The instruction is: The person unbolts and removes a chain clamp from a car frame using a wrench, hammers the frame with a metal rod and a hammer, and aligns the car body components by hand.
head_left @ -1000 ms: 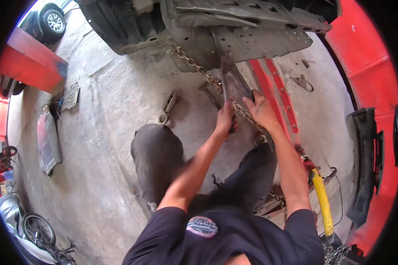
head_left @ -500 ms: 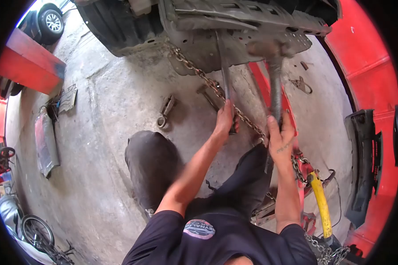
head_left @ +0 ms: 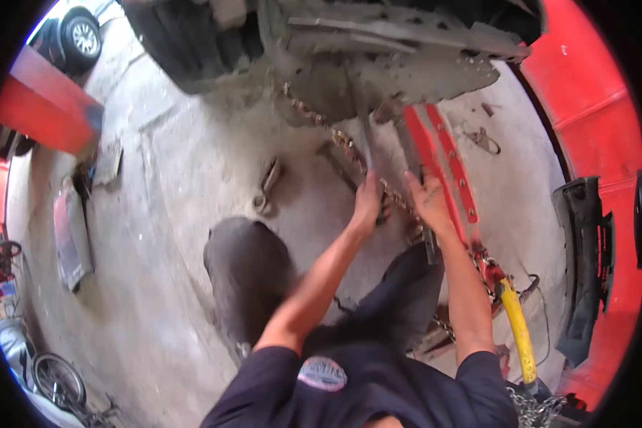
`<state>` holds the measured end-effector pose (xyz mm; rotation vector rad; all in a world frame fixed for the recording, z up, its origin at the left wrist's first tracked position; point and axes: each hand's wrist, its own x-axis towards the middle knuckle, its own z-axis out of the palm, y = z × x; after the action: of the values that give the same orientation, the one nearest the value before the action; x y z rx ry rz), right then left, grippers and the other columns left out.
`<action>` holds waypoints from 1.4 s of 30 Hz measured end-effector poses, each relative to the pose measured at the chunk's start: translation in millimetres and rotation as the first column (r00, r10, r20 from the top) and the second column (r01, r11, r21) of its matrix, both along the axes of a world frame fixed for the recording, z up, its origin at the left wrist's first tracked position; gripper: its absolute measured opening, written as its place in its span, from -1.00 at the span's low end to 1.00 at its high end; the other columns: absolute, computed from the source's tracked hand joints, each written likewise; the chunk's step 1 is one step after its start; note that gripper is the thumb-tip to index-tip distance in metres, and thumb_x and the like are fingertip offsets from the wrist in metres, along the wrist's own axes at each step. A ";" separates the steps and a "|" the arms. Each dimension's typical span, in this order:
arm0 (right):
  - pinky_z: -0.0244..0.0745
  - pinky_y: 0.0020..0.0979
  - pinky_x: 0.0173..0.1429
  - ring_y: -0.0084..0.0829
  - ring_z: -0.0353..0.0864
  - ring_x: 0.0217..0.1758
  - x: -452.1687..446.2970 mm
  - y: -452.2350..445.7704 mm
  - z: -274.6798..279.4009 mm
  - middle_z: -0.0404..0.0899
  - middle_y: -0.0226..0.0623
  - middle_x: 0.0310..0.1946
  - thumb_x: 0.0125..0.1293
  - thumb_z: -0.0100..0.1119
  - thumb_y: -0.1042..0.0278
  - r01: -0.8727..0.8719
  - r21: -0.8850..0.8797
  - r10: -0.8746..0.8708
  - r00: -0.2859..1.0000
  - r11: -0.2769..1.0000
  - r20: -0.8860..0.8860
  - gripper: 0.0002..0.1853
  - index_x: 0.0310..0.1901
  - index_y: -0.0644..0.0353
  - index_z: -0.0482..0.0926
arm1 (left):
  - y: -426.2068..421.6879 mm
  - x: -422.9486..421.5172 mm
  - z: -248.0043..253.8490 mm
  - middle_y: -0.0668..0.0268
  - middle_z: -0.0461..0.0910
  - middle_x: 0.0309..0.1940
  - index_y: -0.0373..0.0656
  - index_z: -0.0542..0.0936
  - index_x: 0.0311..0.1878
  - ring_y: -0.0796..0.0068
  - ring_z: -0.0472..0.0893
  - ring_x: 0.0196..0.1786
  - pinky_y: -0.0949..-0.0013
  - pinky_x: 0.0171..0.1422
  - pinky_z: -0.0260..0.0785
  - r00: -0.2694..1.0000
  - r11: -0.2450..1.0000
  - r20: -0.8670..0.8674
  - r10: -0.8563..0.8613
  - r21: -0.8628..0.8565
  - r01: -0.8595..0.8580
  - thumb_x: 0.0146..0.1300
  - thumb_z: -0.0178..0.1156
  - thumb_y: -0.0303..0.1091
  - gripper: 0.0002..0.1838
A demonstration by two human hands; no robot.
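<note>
A grey concrete floor spreads beneath a raised vehicle body, with a red wall on the right side. Under the vehicle's edge, a long metal bar slants up and away from the person, its far end meeting or passing behind the dull metal panel; the blur hides which. The left grip is closed around the bar's near end. Its long axis runs nearly straight ahead, leaning slightly left toward the top.

Just right of it, the right grip is wrapped around the handle of a hammer, whose blurred head sits beyond the hand, close to the lower edge of the panel. The two tools lie roughly side by side, the hammer's head a little right of the bar's upper stretch. The left grip is the nearer one to the bar, the right to the hammer.

A rusty chain descends diagonally from the panel, crossing near the bar and passing between the two hands toward the right knee. On the floor, a second hammer-like tool lies left of the bar, and a ring-ended fitting farther left. A red beam extends past the right grip, and a yellow cylinder slopes beside the right forearm.
</note>
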<state>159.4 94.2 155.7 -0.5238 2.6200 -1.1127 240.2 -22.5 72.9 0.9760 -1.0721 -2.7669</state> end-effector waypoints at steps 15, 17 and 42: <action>0.49 -0.33 -0.22 -0.21 0.66 -0.29 23.1 -22.2 60.8 0.62 -0.03 -0.34 0.49 0.09 0.25 -0.009 -0.194 -0.059 0.938 0.981 -0.341 -0.59 0.21 0.39 0.43 | -13.4 -9.1 11.3 0.34 0.38 -0.62 -0.08 0.32 -0.27 0.43 0.40 -0.69 0.26 -0.64 0.30 0.999 0.996 -0.005 0.032 0.080 -0.032 0.53 -0.19 0.27 -0.45; 0.53 -0.22 -0.16 0.00 0.71 -0.21 8.8 -25.6 21.4 0.64 0.18 -0.29 0.47 0.12 0.19 -0.080 0.037 0.088 0.934 0.996 -0.347 -0.57 0.13 0.43 0.44 | -8.8 -13.9 -26.0 0.34 0.37 -0.63 -0.08 0.33 -0.26 0.43 0.39 -0.69 0.26 -0.65 0.29 0.998 0.989 0.000 0.059 -0.137 -0.058 0.52 -0.19 0.29 -0.44; 0.36 -0.29 -0.59 -0.39 0.49 -0.70 27.7 -6.6 -0.7 0.50 -0.23 -0.61 0.49 0.13 0.13 -0.008 -0.073 0.020 0.986 0.997 0.165 -0.65 -0.09 0.34 0.47 | -25.6 14.8 24.2 0.33 0.37 -0.60 -0.09 0.35 -0.20 0.43 0.39 -0.67 0.25 -0.62 0.30 0.995 0.994 0.102 -0.011 0.111 0.000 0.53 -0.21 0.29 -0.44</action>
<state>187.1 87.6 155.0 -0.4436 2.4383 -1.1964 254.9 -48.0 97.1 1.1403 -0.9411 -2.8362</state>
